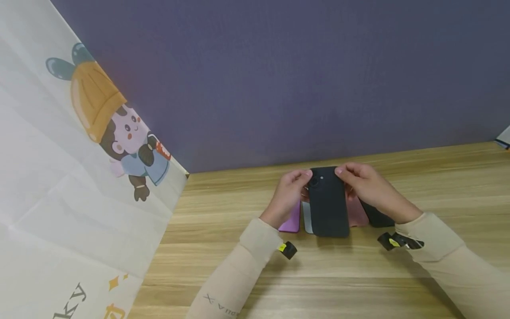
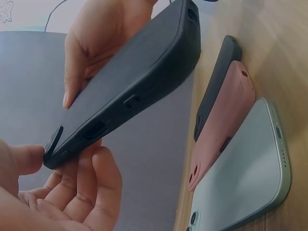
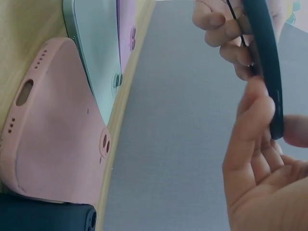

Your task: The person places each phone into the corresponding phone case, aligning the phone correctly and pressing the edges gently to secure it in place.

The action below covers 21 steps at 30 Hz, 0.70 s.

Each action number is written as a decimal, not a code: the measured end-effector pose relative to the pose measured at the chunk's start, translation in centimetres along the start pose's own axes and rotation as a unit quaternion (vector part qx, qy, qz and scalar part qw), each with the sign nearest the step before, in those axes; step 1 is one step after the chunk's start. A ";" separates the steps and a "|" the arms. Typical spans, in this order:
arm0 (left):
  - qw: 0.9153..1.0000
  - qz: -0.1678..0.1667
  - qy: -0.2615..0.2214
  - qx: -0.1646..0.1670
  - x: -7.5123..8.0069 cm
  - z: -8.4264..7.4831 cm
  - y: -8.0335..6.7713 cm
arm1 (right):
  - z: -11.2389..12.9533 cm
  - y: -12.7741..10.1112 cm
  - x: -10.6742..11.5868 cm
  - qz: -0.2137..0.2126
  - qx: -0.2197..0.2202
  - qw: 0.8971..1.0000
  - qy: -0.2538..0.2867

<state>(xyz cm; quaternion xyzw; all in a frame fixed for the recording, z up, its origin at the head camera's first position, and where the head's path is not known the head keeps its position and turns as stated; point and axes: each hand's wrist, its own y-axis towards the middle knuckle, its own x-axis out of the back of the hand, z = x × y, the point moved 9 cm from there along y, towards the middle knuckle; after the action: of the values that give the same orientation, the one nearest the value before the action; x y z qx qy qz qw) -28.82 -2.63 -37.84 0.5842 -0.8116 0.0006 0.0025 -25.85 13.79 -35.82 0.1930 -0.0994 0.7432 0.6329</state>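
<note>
Both hands hold up a black phone case [image 1: 329, 204], its back with the camera area facing the head camera. My left hand [image 1: 290, 188] pinches its top left corner, thumb on the back and fingers behind. At the top right corner my right hand [image 1: 368, 186] grips it the same way. The left wrist view shows side cutouts along the edge of the black case [image 2: 130, 91]. Edge-on in the right wrist view, the case [image 3: 267, 57] looks thin, with the right hand's thumb and fingers at its near end. Whether a phone is inside, I cannot tell.
Behind the held case a row lies on the wooden table [image 1: 223, 208]: a purple case [image 1: 292, 219], a pale green one [image 2: 245, 173], a pink one [image 3: 57, 130] and a dark one [image 1: 376, 215]. A dark blue-grey panel [image 1: 303, 79] rises behind; a printed white sheet [image 1: 52, 155] hangs at left.
</note>
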 end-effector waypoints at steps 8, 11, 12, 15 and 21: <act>1.000 0.027 0.003 0.013 -0.4 0.6 0.1 | -0.1 0.0 0.8 -0.037 0.003 0.999 -0.016; 0.998 0.054 0.012 0.015 -0.9 0.7 0.1 | -0.3 0.0 1.3 -0.049 0.005 0.999 -0.008; 0.998 0.066 0.015 0.015 -1.1 0.8 0.0 | -0.3 -0.1 1.5 -0.053 0.007 0.999 -0.005; 0.995 0.096 0.029 0.017 -1.7 0.8 -0.2 | -0.2 -0.2 2.1 -0.066 0.010 0.998 -0.002; 0.993 0.107 0.042 0.023 -2.3 0.8 -0.6 | -0.2 -0.2 2.6 -0.076 0.010 0.997 0.002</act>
<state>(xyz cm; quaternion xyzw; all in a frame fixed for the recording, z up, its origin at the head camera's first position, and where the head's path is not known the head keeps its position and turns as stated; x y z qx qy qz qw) -27.52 -0.64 -38.68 0.4935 -0.8683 0.0446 0.0231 -26.04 16.22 -34.95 0.2046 -0.0758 0.6944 0.6857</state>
